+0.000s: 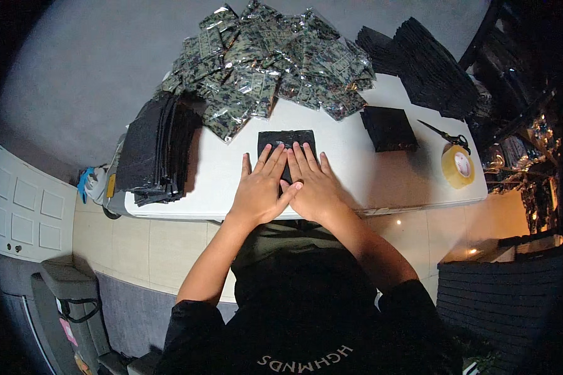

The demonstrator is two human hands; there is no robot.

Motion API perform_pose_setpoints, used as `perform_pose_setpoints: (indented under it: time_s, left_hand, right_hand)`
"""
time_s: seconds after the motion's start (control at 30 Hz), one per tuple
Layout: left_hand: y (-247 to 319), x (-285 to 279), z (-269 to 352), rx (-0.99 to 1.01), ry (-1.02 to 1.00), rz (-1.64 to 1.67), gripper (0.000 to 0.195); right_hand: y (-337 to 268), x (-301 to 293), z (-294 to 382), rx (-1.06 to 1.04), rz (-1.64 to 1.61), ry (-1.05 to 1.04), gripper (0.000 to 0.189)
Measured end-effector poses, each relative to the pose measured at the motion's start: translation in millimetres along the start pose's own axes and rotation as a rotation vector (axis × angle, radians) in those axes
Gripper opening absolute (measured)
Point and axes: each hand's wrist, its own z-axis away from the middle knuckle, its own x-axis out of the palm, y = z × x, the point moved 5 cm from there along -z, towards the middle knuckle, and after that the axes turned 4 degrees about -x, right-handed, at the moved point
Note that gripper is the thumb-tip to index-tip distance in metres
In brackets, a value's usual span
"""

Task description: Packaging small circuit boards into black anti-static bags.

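Observation:
Directly before me on the white table [225, 187] lies a flat black folded piece [286, 136], perhaps fabric or plastic; its lower part is covered by my hands. My left hand [262, 185] rests palm down on its left side, fingers spread. Palm down on its right side is my right hand [313, 183], fingers pointing away from me. The two thumbs meet or overlap near the piece's lower end. Neither hand grips anything. A small stack of similar black folded pieces [390, 129] lies to the right.
Camouflage-patterned packets in clear plastic [262, 56] form a heap at the back. A tall black stack [155, 150] stands left, and more black stacks [431, 70] lie back right. Black-handled scissors [445, 133] and a tape roll [457, 166] sit near the right edge.

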Motion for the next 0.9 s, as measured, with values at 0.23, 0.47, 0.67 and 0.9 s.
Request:
perform_pose_setpoints:
  time_s: [0.23,0.47,0.67,0.9]
  left_hand:
    - [-6.3,8.4,2.5,-0.115,0.098,-0.073,0.083]
    - [-16.2,-3.6,-13.3,-0.327,0.24,0.384,0.086]
    - [-73.0,5.6,-54.3,-0.575,0.366,1.114,0.092]
    - [-49.1,-75.5,-76.7,-0.172,0.39,1.246,0.005]
  right_hand:
    - [8.3,-19.2,4.6,-0.028,0.096,-0.038,0.081]
    - [42.9,-46.8,3.7,0.061,-0.315,0.235,0.096]
    - [88.6,-23.4,-42.2,0.539,-1.329,0.363,0.102]
    - [100.2,-100.9,-53.3,-0.037,-1.262,0.508,0.043]
